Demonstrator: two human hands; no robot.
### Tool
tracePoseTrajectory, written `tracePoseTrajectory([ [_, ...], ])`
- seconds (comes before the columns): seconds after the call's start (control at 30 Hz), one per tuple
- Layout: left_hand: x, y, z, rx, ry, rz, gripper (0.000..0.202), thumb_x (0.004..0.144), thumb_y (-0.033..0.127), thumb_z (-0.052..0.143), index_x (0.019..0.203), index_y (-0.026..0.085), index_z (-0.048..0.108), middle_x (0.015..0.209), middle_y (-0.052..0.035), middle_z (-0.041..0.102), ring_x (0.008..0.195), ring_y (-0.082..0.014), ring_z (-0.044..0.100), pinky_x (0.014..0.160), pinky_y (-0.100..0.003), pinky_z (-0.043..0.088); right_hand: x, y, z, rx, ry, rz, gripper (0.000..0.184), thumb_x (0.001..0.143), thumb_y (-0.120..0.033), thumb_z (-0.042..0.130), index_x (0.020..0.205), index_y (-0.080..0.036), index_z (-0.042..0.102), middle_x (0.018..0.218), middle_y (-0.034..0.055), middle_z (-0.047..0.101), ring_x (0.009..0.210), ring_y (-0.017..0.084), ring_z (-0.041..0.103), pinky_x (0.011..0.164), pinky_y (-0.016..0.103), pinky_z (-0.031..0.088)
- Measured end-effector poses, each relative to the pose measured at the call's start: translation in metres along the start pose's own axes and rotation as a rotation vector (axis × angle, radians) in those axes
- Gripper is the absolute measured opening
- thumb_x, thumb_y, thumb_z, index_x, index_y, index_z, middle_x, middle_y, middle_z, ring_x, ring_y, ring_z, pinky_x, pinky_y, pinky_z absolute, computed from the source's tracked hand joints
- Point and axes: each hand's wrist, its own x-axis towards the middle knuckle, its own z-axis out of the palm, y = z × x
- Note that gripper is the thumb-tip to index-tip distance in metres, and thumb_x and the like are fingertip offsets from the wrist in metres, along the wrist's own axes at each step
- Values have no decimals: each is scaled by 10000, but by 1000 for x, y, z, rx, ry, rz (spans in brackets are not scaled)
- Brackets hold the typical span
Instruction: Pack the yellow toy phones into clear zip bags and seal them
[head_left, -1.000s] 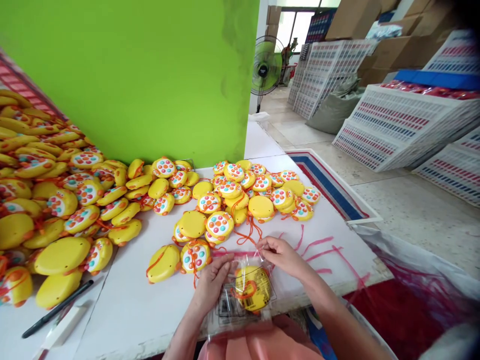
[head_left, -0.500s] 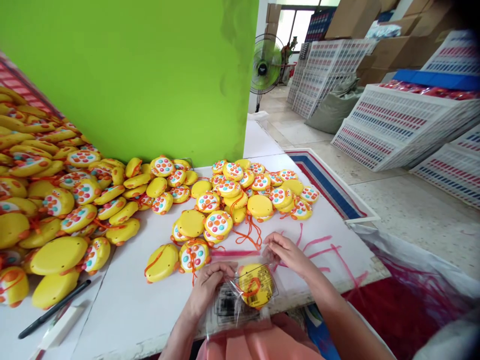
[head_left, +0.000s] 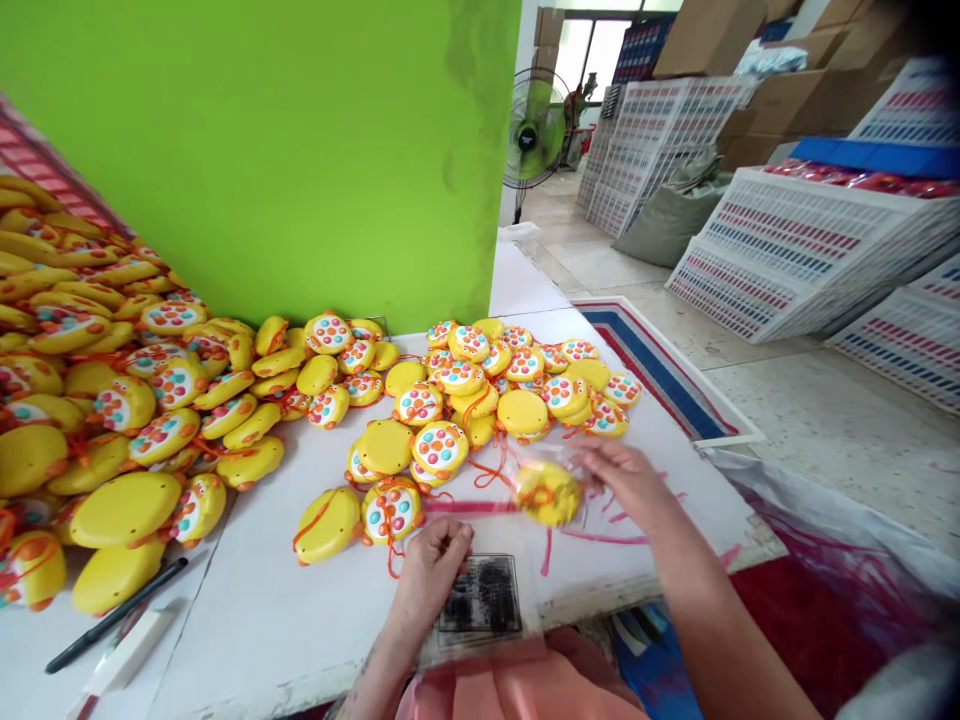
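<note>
My right hand [head_left: 621, 478] pinches the edge of a clear plastic bag [head_left: 517, 462] above the table. Inside is a yellow animal-shaped toy [head_left: 551, 497] with an orange cord, blurred by motion. At the near edge of the table, my left hand [head_left: 431, 570] is closed, thumb against fingers, beside flat clear bags with black print [head_left: 484, 595]. Whether it grips a bag cannot be made out. Just beyond lie similar loose toys, one showing its white face with coloured dots [head_left: 391, 510], another its plain yellow back [head_left: 328, 525].
A large heap of toys [head_left: 120, 510] fills the left side, beside a black pen [head_left: 116, 615]. More toys [head_left: 523, 412] lie along the back below a green panel [head_left: 300, 160]. Pink marks streak the white table [head_left: 247, 610]. Stacked white crates [head_left: 780, 250] and a fan [head_left: 528, 138] stand beyond.
My right hand has moved right and away from me, carrying the bagged toy off the printed bags, which now show more fully. The left hand has let go of the bagged toy and stays near.
</note>
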Motion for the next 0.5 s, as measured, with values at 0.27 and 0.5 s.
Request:
tracePoseTrajectory([
  [0.27,2,-3,19,614,64,332,143,850,205,524,970,190,600,1024,-78,633,834,-201,641,697,-298,501,48,2,-53,135,666,-345,533,787,-430,669,1264,-243,523,1289,80,576,1134,217,582,971,426,458],
  [0.5,-5,-3,32,1070,64,378,197,927,177,466,1084,228,573,1103,-63,602,843,-179,651,558,-224,456,78,34,-36,-905,366,-312,641,872,-541,442,1373,-141,451,1403,185,469,1342,352,358,1091,549,267],
])
